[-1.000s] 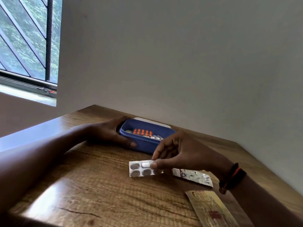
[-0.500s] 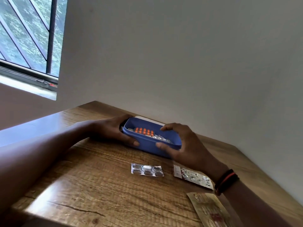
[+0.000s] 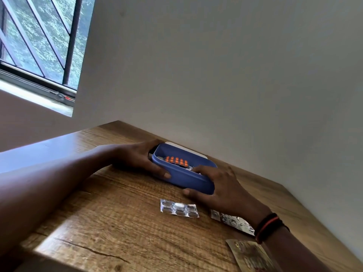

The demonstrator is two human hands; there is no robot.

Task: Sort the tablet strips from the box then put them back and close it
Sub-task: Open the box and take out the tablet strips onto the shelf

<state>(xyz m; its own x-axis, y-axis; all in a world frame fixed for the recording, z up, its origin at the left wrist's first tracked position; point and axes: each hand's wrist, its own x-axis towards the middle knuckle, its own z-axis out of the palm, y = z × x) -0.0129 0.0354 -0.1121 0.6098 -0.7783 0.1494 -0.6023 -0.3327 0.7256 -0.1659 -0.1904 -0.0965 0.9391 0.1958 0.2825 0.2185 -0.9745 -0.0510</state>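
- From the head view, a blue box point(image 3: 184, 180) sits open on the wooden table point(image 3: 117, 222), at the far side close to the wall.
- A white lid point(image 3: 187, 150) lies flat just behind the box, with only its far edge showing.
- The left hand point(image 3: 135, 160) wraps the box's left end, its thumb lying along the near wall and its fingers curled round the far side.
- The right hand point(image 3: 220, 185) clasps the right end. Its fingers hook over the rim into the box and its thumb presses the near wall.
- Inside the box an orange tablet strip point(image 3: 176, 161) lies on top, with silvery foil beside it under the right fingers.
- A silver blister strip point(image 3: 178, 208) lies on the table just near of the box, with one white tablet showing.
- To its right a crinkled foil strip point(image 3: 231, 221) lies partly under the right wrist, which wears a dark wristband point(image 3: 268, 226).
- A gold strip point(image 3: 251, 256) lies nearest, at the bottom right edge.
- A barred window point(image 3: 39, 46) is at the far left.
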